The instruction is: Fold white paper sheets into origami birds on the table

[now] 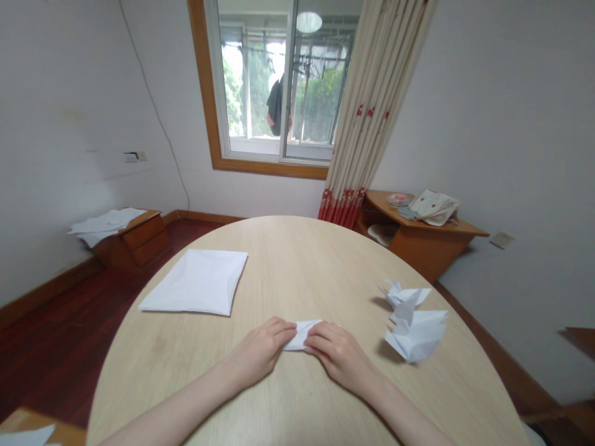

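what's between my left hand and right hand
In the head view, a small folded white paper lies between your left hand and right hand, touched by both.

This looks like a room in a home, with a red-patterned curtain and wood-framed window beyond the hands, a small drawer cabinet on dark red flooring off to their left, and a wooden corner unit bearing a cloth bag off to their right.

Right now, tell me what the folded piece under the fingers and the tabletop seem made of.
Folded piece: likely paper, matte white, with thin edges and a crease.
Tabletop: smooth, pale wood or laminate; grain streaks show, but can't settle which.
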A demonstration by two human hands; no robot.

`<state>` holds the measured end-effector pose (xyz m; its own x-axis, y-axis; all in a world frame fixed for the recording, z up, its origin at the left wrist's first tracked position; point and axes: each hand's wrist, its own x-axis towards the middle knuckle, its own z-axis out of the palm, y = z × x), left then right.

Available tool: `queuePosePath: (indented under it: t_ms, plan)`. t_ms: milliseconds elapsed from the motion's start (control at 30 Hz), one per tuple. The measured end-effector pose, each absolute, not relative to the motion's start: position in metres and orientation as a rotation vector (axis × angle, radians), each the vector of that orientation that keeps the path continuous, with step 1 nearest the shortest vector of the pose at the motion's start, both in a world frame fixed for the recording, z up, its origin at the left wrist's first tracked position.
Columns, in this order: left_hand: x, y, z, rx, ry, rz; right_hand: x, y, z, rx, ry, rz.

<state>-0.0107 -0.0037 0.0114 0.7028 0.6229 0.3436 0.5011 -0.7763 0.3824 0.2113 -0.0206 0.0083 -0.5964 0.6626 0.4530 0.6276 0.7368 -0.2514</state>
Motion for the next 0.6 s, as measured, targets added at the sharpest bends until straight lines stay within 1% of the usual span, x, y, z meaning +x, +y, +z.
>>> queuePosePath:
  t_ms: [167,367,600]
  plan:
    - [-0.007,-0.012,0.025,2.55,0.95,0.667,0.209,-0.022,0.012,-1.009,-2.361,0.221]
    - [-0.007,-0.013,0.025,2.528,0.928,0.61,0.204,-0.027,0.015,-1.012,-2.352,0.197]
    - [-0.003,-0.014,0.017,2.384,1.007,0.714,0.202,-0.026,0.01,-1.074,-2.273,0.231]
